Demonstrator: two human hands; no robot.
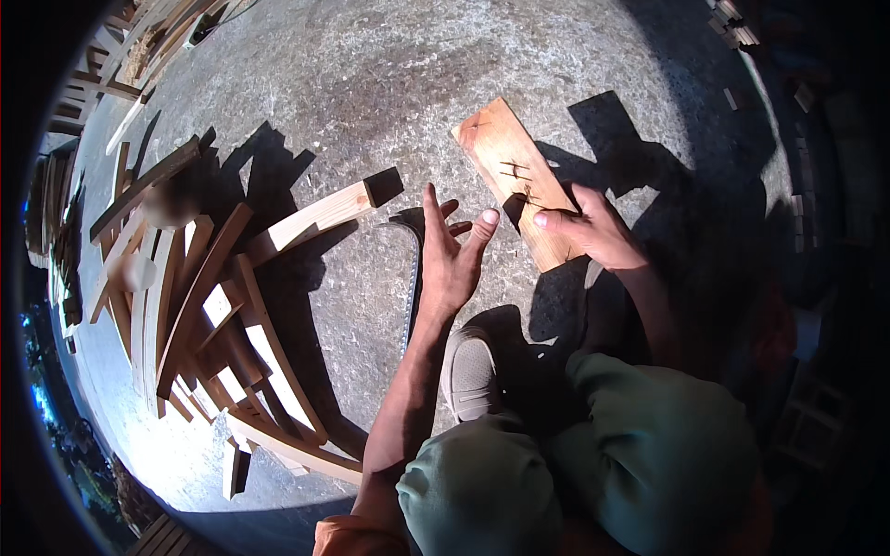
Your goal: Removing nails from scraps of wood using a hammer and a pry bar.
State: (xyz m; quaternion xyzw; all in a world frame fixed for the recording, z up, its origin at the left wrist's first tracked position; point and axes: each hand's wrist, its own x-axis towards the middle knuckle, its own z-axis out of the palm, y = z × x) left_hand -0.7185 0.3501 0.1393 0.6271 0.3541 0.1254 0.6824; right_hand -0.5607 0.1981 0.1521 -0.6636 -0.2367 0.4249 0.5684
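My right hand (598, 227) grips a short flat wooden board (508, 148) by its lower right edge, thumb on top. The board is tilted, its far end pointing up and left, with dark pencil-like marks across its face. To the left of it, my left hand (451, 255) is raised with fingers and thumb spread, holding nothing and apart from the board. Beside my left wrist, a long narrow dark tool (413, 278) with a ribbed or toothed edge lies on the concrete floor (371, 102), partly hidden by the hand.
A loose pile of straight and curved wood pieces (171, 296) covers the left side, with a pale beam (311, 222) reaching toward my left hand. My shoe (471, 375) and green-clad knees (667, 445) are in front. More timber (153, 56) lies at the far left.
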